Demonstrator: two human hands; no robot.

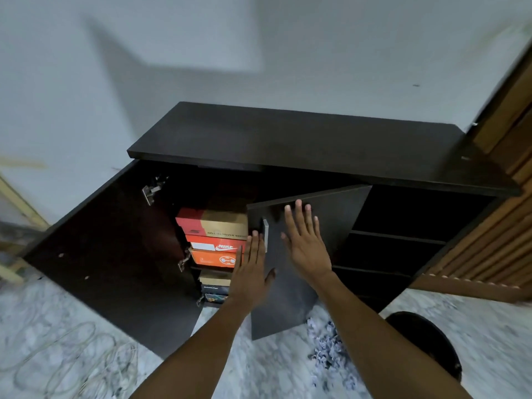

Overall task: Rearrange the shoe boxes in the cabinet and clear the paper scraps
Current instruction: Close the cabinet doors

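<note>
Cabinet door (pixel 339 214) is pushed by left hand (pixel 250 269) & right hand (pixel 305 249), grips flat-open; paper scraps (pixel 328 347) prob. to be gathered next.

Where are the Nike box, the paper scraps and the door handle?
Nike box (pixel 214 245): head view, red-and-white front face.
paper scraps (pixel 328 348): head view, middle of the floor pile.
door handle (pixel 265 228): head view, upper part of the bar.

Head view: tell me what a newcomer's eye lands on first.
Two open hands, the left hand and the right hand, spread against the half-open dark wooden cabinet door at centre. Left of it, a stack of red and orange cardboard shoe boxes stands inside the cabinet; below right, a heap of pale shredded paper scraps lies on the marbled floor.
</note>
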